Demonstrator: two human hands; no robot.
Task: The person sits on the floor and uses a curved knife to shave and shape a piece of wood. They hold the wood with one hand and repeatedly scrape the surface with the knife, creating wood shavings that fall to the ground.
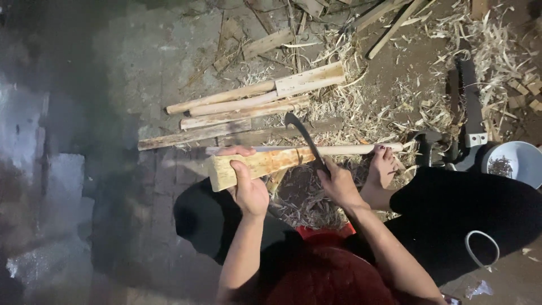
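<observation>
My left hand [247,183] grips a pale wooden block [257,164] near its left end, holding it level above my lap. In my right hand [337,182] is the handle of a curved dark blade [301,133], whose edge rests against the block's right part. A thin pale stick [344,149] lies just behind the block. My bare foot [382,166] rests to the right of it among shavings.
Several carved sticks and planks [243,104] lie in a row on the ground beyond the block. Wood shavings [395,96] cover the ground to the right. A hand saw [470,107] lies at the right, above a white bowl [522,161] holding nails.
</observation>
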